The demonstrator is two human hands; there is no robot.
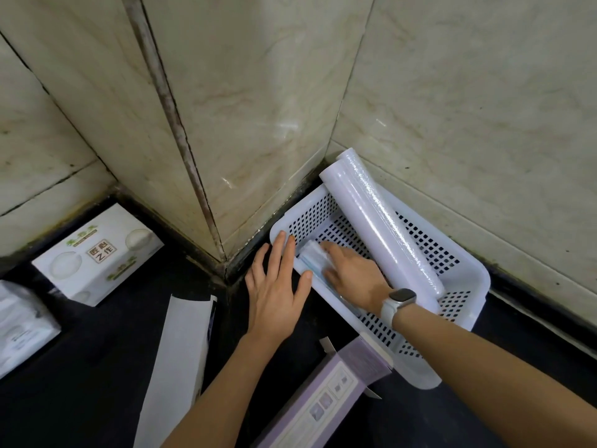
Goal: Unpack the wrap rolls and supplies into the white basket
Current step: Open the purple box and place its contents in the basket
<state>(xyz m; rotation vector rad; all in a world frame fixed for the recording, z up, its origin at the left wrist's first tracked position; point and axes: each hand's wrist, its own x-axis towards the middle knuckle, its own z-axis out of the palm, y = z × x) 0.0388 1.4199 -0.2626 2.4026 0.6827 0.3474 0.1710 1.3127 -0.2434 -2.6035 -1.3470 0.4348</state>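
The white perforated basket [465, 276] sits on the dark counter in the corner by the tiled wall. Two long white wrap rolls [384, 221] lie slanted in it, their far ends poking over the back rim. My right hand [352, 276], with a white watch on the wrist, is inside the basket at its left side, fingers pressed on a pale blue-and-white packet [311, 253]. My left hand [277, 289] rests flat with fingers spread against the basket's left outer rim, holding nothing.
An opened purple carton [326, 392] lies near the front edge below the basket. A long white carton [177, 363] lies left of my left forearm. A white printed box [97, 253] and a plastic-wrapped pack [19, 324] stand at the far left.
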